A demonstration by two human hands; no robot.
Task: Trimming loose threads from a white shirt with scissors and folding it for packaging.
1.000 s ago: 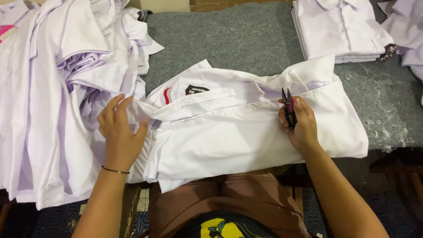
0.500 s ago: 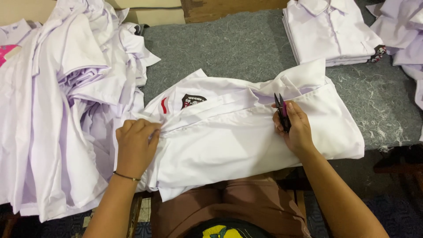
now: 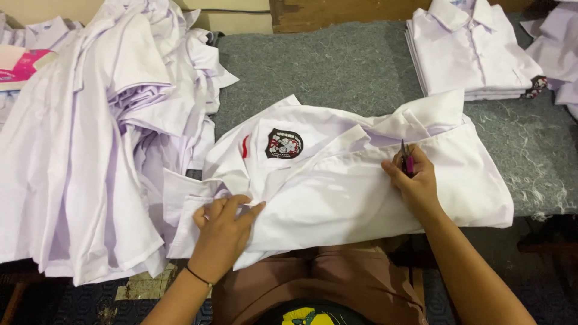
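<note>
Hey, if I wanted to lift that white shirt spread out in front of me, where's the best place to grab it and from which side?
Probably the near hem of the white shirt, coming from the person's side. That edge hangs free past the grey table, so fingers can slip under it. The left hand already rests there; the right hand holds small snips.

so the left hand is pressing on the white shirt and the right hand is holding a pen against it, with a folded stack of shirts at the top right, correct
Not quite: the right hand holds small thread snips with pink handles, not a pen, as the head view shows. The rest stands: the left hand presses on the white shirt, and a folded stack of shirts lies at the top right.
</note>
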